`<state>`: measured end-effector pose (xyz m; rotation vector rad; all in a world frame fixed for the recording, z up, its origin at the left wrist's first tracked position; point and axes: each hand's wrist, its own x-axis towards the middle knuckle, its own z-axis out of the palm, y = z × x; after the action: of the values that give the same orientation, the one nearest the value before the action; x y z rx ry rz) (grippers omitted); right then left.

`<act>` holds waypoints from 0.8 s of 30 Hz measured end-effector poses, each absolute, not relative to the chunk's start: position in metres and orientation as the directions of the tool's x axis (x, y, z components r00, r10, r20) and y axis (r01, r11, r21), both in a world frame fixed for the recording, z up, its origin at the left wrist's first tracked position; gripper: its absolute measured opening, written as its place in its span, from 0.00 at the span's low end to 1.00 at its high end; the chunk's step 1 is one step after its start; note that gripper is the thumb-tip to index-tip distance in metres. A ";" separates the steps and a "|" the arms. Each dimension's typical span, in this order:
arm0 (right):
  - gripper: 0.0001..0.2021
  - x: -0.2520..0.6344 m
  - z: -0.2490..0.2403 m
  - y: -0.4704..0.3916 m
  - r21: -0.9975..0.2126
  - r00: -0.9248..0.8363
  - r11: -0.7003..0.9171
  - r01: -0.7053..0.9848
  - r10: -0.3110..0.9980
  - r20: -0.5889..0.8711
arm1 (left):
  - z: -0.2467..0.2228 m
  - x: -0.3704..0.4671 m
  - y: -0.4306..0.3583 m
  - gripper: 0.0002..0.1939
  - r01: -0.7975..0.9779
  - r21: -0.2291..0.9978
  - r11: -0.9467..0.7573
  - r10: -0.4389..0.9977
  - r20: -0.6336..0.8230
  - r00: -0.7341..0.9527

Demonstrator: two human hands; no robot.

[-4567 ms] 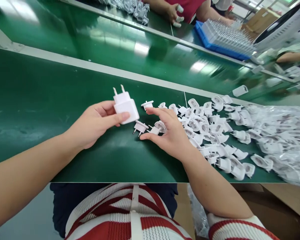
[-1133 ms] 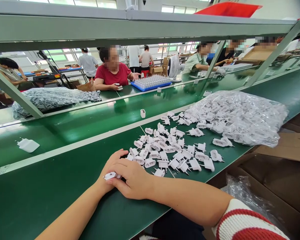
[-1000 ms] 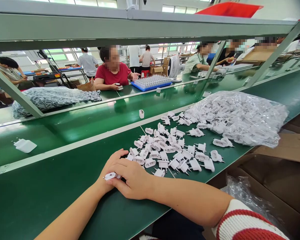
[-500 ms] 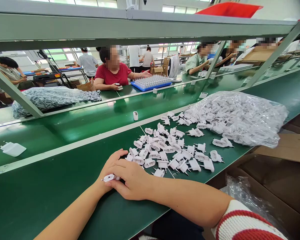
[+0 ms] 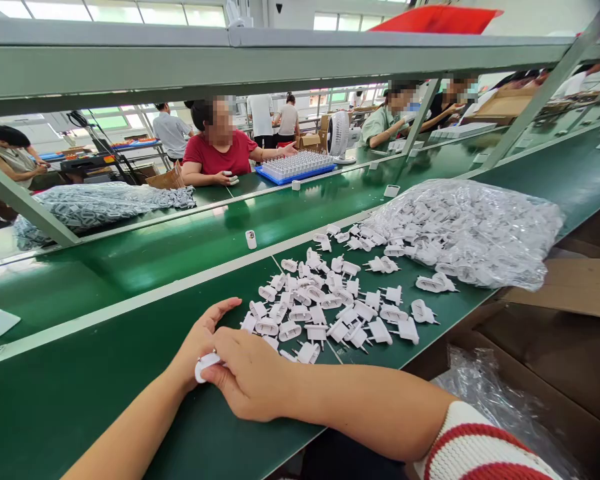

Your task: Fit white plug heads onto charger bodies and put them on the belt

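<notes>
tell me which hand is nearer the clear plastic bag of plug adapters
Right. The right hand is left of the plastic bag, with loose plug adapters between them; the left hand is farther left.

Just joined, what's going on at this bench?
The right hand pinches a white plug part between thumb and fingers; the left hand sits just behind, partly hidden. Loose similar pieces lie on the bench, beside a clear bag of more. Across the belt, a person in red is by a blue tray.
</notes>
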<state>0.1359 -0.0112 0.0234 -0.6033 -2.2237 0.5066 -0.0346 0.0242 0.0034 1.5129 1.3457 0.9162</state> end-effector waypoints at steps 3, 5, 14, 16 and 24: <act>0.13 0.134 0.022 -0.016 -0.472 -0.615 0.865 0.172 0.468 0.634 | 0.017 -0.037 0.045 0.39 0.184 0.974 0.131 0.990 -0.138 0.025; 0.13 0.133 0.020 -0.017 -0.416 -0.614 0.901 0.125 0.400 0.681 | 0.025 -0.037 0.066 0.36 0.222 0.954 0.201 0.979 -0.187 -0.084; 0.09 0.131 0.020 -0.013 -0.422 -0.613 0.898 0.120 0.402 0.680 | 0.013 -0.004 0.195 0.39 0.556 0.823 0.117 0.937 0.095 -0.337; 0.11 0.129 0.020 -0.011 -0.421 -0.624 0.897 0.135 0.407 0.667 | 0.010 0.006 0.219 0.41 0.598 0.793 0.115 0.926 0.132 -0.353; 0.16 0.126 0.023 -0.007 -0.447 -0.683 0.880 0.163 0.427 0.592 | 0.006 0.014 0.232 0.20 0.596 0.782 0.181 0.885 0.134 -0.445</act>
<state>0.1263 -0.0072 0.0228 -0.4228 -2.3154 0.4691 0.0138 0.2323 0.0055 1.4010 2.1140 1.1449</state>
